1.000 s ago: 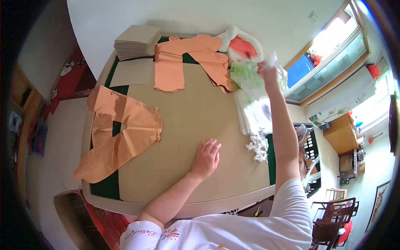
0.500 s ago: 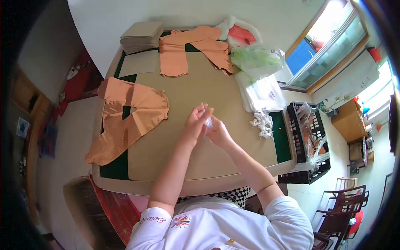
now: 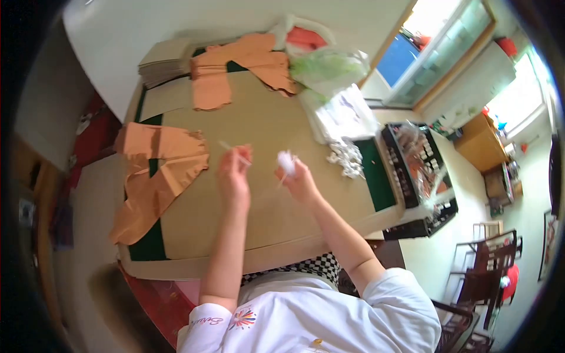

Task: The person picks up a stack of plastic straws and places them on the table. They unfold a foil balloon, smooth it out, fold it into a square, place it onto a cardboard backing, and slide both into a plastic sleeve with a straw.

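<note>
My left hand pinches a thin whitish strip, blurred by motion. To its right, my right hand is closed on a small bundle of white, partly clear material. Both hands are apart above the brown board on the table. An orange foil balloon, flat and uninflated, lies left of my left hand. White curled pieces lie to the right of my right hand.
More flat orange foil lies at the back, beside a stack of grey-brown cards. Clear and green plastic bags sit at the back right, above white bags. A black crate of packaged items stands at the right edge.
My hands, which were together, have moved apart, the left one leftward with the strip. The view has shifted, so the table contents appear further left.
</note>
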Available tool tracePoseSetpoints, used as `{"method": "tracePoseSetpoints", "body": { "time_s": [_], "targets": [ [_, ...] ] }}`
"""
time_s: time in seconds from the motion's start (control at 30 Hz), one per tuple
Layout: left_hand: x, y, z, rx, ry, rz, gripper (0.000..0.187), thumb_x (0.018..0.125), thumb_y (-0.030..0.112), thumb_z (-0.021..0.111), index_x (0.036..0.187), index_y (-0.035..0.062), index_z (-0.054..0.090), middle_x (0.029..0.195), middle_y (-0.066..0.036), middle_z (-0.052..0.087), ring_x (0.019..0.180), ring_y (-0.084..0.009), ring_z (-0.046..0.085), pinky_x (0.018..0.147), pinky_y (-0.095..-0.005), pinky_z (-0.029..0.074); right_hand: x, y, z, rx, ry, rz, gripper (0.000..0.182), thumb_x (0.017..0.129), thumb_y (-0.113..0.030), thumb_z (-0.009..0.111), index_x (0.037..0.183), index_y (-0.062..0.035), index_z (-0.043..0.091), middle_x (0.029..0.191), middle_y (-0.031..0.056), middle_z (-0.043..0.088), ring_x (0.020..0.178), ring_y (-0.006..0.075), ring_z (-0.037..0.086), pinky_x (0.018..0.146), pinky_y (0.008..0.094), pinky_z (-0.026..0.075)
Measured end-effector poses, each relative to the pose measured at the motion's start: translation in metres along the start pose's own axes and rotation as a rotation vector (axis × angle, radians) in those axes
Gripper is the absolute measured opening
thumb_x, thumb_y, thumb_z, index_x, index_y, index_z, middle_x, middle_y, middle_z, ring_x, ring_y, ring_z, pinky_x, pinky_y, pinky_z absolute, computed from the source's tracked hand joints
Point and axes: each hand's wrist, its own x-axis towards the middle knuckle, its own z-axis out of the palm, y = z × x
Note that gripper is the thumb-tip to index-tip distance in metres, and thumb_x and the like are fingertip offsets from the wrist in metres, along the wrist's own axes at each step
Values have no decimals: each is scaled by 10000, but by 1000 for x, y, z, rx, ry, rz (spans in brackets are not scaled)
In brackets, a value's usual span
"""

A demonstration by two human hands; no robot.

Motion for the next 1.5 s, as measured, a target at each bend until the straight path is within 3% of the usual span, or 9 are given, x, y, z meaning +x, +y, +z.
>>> {"method": "tracePoseSetpoints", "body": {
  "time_s": [0.1,0.27,0.37,0.5,0.8,1.13,1.27,1.4,1.5],
  "targets": [
    [-10,6,-21,209,-7,-94,231,958,270,546,997,59,632,874,-22,620,855,-97,571,780,-255,455,4,23,-89,92,169,73,207,833,-81,641,1024,-46,568,864,38,618,726,113,558,614,282,475],
    [-30,-12,-50,378,-46,-138,253,957,259,551,993,32,655,809,-5,616,745,-77,534,713,-243,453,-19,44,-221,-901,534,256,403,776,-187,690,1110,-37,519,868,200,657,786,332,647,681,428,506],
    [-32,-14,-44,441,-97,-89,262,958,259,551,1009,24,655,799,-10,623,731,-77,541,702,-236,454,-27,53,-232,-888,519,326,486,756,-140,699,1188,-47,498,994,219,637,924,384,611,785,458,484],
    [-27,-18,-52,402,-120,-106,257,962,250,544,1024,23,649,821,-13,627,748,-77,548,718,-234,455,-29,70,-222,-936,559,149,590,766,-140,705,1295,-39,464,1238,225,519,1153,371,477,957,429,401],
    [-29,-13,-54,363,-99,-152,236,971,224,531,1051,28,635,860,-20,626,794,-88,569,763,-245,478,-35,81,-233,-517,636,-11,625,745,-145,761,1290,-12,486,1243,181,544,1170,321,518,998,360,403],
    [-28,-14,-54,340,-101,-140,235,958,231,552,1017,26,650,831,-20,627,755,-83,562,752,-240,480,-18,81,-233,-809,602,14,604,743,-181,740,1275,-27,500,1229,188,549,1155,359,499,987,409,399],
    [-31,-11,-53,354,-116,-194,235,957,231,551,1055,43,652,918,-36,659,854,-92,581,779,-256,473,-31,57,-211,-987,785,-267,405,800,-103,667,1185,-33,560,1172,170,583,1072,314,561,930,388,441],
    [-77,-33,-1,319,-237,-224,236,938,242,580,1057,66,682,1104,-73,665,1037,-143,581,899,-300,441,-84,-46,-56,-93,147,-239,225,790,40,646,1006,-20,620,915,77,664,850,159,642,747,288,515],
    [-98,-41,24,213,-305,-294,207,933,200,588,1062,77,693,1136,-45,656,1112,-154,560,990,-328,399,-91,-50,-29,46,91,-113,191,790,23,673,973,-15,632,864,69,673,792,140,651,719,265,520]
  ]
}}
